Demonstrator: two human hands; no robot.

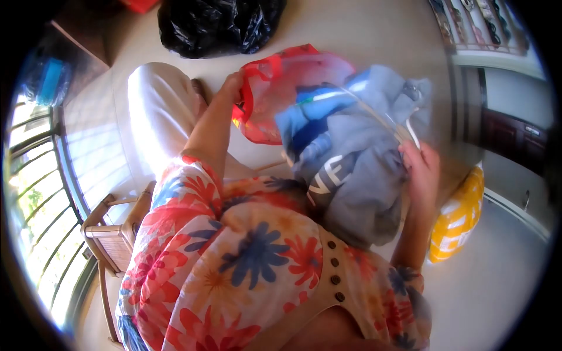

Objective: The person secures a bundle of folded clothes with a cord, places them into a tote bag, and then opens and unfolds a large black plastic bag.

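Observation:
My left hand [233, 86] is closed on the rim of a red bag [263, 120] with a pale inside, its mouth spread open in front of me. A bundle of clothes rests across my lap, partly over the bag. In it are a grey garment [369, 137] with white lettering on a dark patch and blue cloth [301, 123]. My right hand [421, 167] is closed at the right edge of the grey garment, beside a white cord or strip [413, 131]. Motion blurs the upper part of the bundle.
A black plastic bag [219, 26] lies on the floor ahead. To my right stands a yellow and white package [459, 216]. A wooden chair [120, 231] and a barred window [44, 216] are on the left. Dark drawers [512, 128] and a shelf [492, 55] stand at the right.

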